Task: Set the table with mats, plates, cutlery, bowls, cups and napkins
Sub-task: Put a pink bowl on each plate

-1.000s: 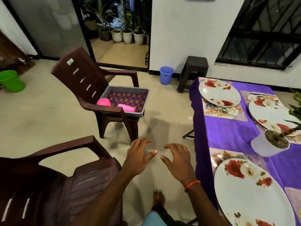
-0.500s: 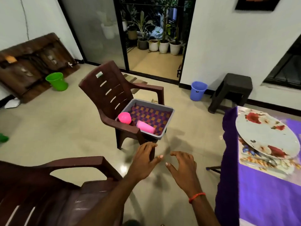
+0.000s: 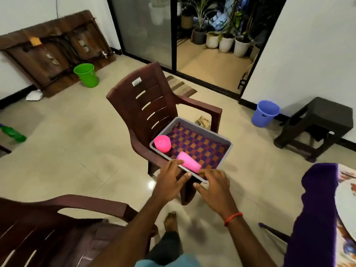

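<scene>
Tray (image 3: 204, 130): grey, rectangular, on the seat of the brown slatted chair (image 3: 148, 101). Its near corner overhangs the seat's front edge.
Lining: checked purple-and-orange cloth (image 3: 198, 145) covering the tray floor.
Cup, upright (image 3: 162, 143): pink, mouth up, in the tray's left corner, against the rim.
Cup, lying (image 3: 188, 163): pink, on its side along the tray's near rim, between the two hands.
Left hand (image 3: 169, 182): fingers spread and only slightly bent, tips on the near rim just left of the lying cup, thumb tip at the rim's outer edge. It holds nothing.
Right hand (image 3: 215, 186): orange wristband (image 3: 233, 218). Fingers spread over the tray's near corner, thumb below the rim, nothing clasped.
Tabletop (image 3: 316, 209): purple cloth, at right. Its left edge stands well apart from the chair, and a strip of floor (image 3: 77, 151) shows between them.
Plate (image 3: 346, 205): white, floral, near the tabletop's left edge, cut by the frame.
Second chair (image 3: 57, 228): brown, lower left, armrest near the left forearm.
Open floor: a broad tiled stretch left of the tray's chair, reaching to the green bucket (image 3: 86, 75).
Far-wall items: blue bucket (image 3: 265, 113) and dark stool (image 3: 319, 120), both well apart from the tray.
Foot (image 3: 170, 220): bare, on the tile below the hands.
</scene>
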